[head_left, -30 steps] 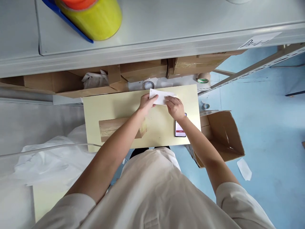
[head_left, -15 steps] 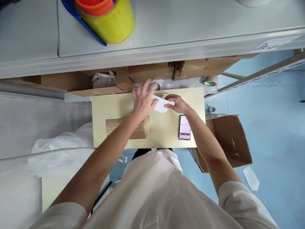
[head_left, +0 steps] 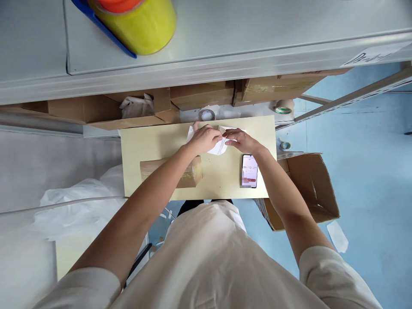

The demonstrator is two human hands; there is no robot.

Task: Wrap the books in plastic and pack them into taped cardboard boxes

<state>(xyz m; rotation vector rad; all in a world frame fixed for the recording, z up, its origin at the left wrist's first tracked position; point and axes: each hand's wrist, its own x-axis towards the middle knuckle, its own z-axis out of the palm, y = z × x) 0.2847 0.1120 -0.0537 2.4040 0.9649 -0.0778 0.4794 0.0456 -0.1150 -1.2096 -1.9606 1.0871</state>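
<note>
A creased white piece of paper or thin card is between my hands at the far half of the pale yellow table. My left hand lies over its left part, fingers bent and pinched at the middle crease. My right hand grips the right edge between thumb and fingers. White corners show beyond both hands; much of the piece is covered by them. A phone with a running timer lies near my right forearm. Under my left forearm sits a taped brown cardboard box.
A grey shelf with a yellow container overhangs the far side. Below it are cardboard boxes and tape rolls. An open carton stands right of the table; plastic sheeting lies left.
My left hand has come down from above the white piece onto it, its spread fingers now bent. The piece now shows a crease and reaches further left. My right hand stays at its right edge.
</note>
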